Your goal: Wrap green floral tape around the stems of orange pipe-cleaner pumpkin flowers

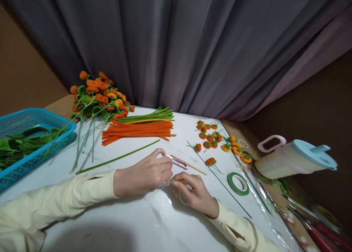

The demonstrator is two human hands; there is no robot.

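Observation:
My left hand point(150, 172) and my right hand point(195, 192) meet over the white tabletop, fingertips nearly touching. Both are closed in a pinch around a small green piece point(172, 179), which looks like a bit of pipe cleaner; the fingers cover most of it. Under the right hand shows a thin pale loop point(183, 200). Just beyond the fingers lie a pink-handled cutter point(180, 164) and a thin wooden stick point(196, 167). A single green pipe cleaner point(118, 156) lies beyond my left forearm.
Orange pipe cleaners point(140, 130) and green ones point(154, 114) lie at the back, beside orange flowers point(97, 87). A blue basket point(62, 134) of leaves stands left. At right are small orange flower heads point(210, 137), green tape point(231, 184), a lidded cup point(286, 160) and red-handled pliers point(313, 233).

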